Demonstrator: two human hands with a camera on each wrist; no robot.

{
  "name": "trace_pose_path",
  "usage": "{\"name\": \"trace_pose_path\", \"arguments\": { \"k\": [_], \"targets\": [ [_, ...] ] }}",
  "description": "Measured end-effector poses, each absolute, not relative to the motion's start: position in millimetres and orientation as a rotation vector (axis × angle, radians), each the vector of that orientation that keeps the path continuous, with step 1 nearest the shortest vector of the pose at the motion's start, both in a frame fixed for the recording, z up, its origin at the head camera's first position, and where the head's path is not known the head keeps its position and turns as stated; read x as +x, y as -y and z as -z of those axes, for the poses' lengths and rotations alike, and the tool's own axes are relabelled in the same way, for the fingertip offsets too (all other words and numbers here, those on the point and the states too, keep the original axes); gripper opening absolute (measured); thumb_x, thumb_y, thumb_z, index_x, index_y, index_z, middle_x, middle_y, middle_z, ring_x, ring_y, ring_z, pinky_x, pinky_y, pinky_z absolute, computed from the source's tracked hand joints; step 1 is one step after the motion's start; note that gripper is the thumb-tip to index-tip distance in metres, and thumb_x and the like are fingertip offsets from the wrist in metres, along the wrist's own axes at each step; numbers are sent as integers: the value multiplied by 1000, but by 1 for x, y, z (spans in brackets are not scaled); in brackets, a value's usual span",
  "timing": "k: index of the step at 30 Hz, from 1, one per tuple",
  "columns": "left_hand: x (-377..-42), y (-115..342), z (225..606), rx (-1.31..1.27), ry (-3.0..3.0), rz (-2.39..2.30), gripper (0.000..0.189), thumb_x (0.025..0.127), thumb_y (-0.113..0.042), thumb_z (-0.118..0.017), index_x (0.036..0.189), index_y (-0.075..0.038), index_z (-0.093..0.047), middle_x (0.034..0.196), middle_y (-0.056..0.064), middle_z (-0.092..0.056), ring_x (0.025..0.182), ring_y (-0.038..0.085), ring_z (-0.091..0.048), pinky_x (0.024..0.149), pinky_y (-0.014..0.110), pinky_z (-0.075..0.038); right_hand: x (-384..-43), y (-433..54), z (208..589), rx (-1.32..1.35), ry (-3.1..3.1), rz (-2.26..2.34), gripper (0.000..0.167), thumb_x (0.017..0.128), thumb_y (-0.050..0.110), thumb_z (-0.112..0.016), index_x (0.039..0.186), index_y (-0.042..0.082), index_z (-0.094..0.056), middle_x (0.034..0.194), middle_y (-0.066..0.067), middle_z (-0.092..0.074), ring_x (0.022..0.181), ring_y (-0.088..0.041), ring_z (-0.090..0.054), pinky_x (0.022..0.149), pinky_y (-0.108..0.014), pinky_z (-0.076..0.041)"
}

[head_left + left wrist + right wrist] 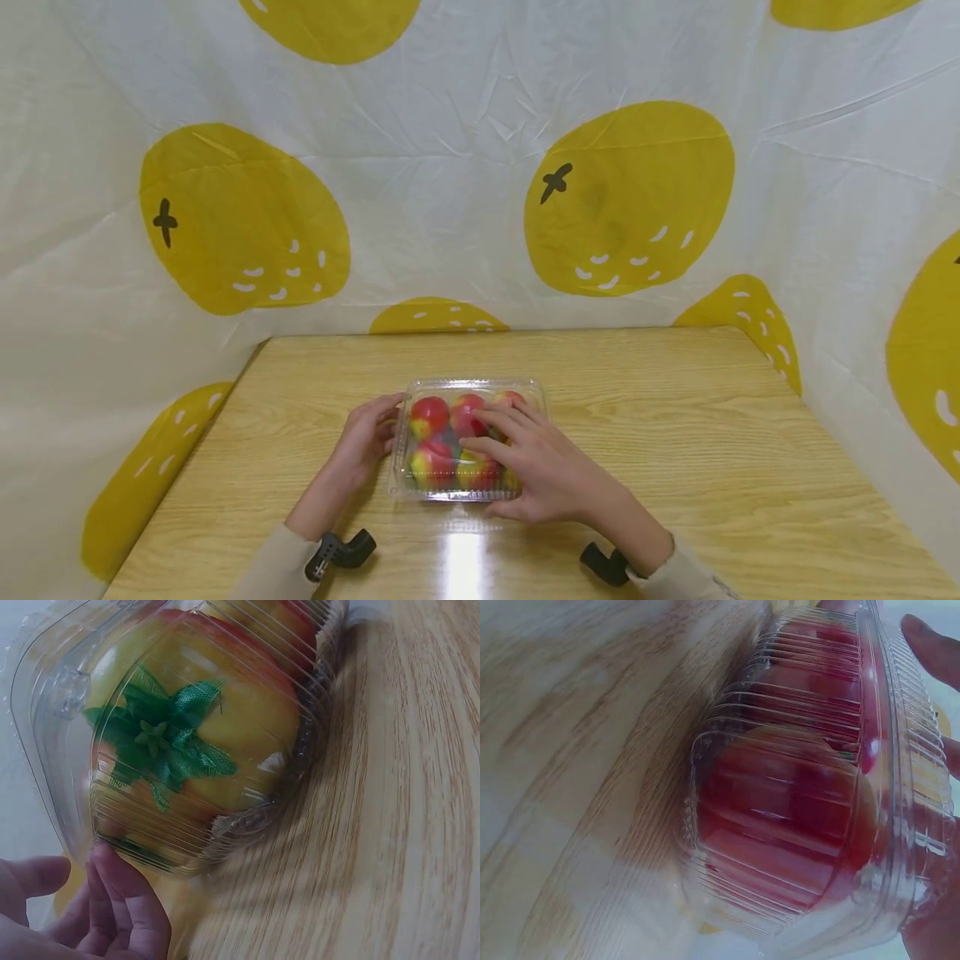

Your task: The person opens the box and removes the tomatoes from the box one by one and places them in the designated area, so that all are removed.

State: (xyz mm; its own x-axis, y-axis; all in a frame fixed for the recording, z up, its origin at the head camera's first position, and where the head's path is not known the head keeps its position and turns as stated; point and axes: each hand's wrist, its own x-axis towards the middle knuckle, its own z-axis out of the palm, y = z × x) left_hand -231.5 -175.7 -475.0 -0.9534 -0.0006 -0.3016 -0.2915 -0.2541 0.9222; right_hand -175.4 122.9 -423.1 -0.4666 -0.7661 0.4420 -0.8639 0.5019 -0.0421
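A clear plastic clamshell box point(472, 493) with its lid down stands on the table, holding several red-and-yellow apple-like fruits point(430, 417). Through its side in the left wrist view, one fruit point(259, 712) shows a green fabric leaf point(150, 739). My left hand point(367, 442) is at the box's left side, fingers loosely bent. In the left wrist view its fingertips reach the ribbed corner, thumb apart from them. Spread over the right part of the lid is my right hand point(547, 467), its thumb near the front right corner. The right wrist view shows the box's ribbed wall point(780, 817) close up.
The box is on a light wood-grain table point(675, 417). White cloth point(435, 208) printed with large yellow fruit hangs behind the table and at both sides. Dark wrist mounts point(341, 552) are strapped at the sleeves.
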Motion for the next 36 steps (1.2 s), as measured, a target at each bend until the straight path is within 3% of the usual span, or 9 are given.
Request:
{"name": "trace_pose_path", "arguments": {
  "k": [7,16,23,36],
  "targets": [
    [-233,176,476,-342,-1750,-2352,23,104,-23,-58,115,-11,-75,89,-1,-67,74,10,-65,67,22,-56,-178,-122,425,1347,2460,-348,76,72,58,-86,137,24,-62,150,-11,-55,144,-32,-48,120,-63,-35],
    [-235,177,477,-302,-1743,-2349,32,105,-21,-57,130,-4,-67,98,-3,-70,83,10,-66,72,22,-57,-180,-122,424,1341,2473,-362,71,74,53,-86,135,25,-64,150,-11,-55,142,-32,-49,121,-61,-35],
    [-236,179,478,-309,-1709,-2374,26,103,-18,-60,123,-6,-71,95,-3,-71,80,10,-66,69,22,-57,-183,-120,428,1347,2422,-372,68,76,55,-84,133,23,-65,146,-12,-57,139,-35,-52,118,-61,-39],
    [-234,188,481,-220,-1674,-2308,29,102,-10,-58,129,-7,-68,104,-3,-75,88,12,-70,76,26,-60,-180,-122,434,1334,2419,-396,66,79,56,-82,135,24,-65,149,-13,-56,140,-34,-52,117,-57,-43]
  ]
}}
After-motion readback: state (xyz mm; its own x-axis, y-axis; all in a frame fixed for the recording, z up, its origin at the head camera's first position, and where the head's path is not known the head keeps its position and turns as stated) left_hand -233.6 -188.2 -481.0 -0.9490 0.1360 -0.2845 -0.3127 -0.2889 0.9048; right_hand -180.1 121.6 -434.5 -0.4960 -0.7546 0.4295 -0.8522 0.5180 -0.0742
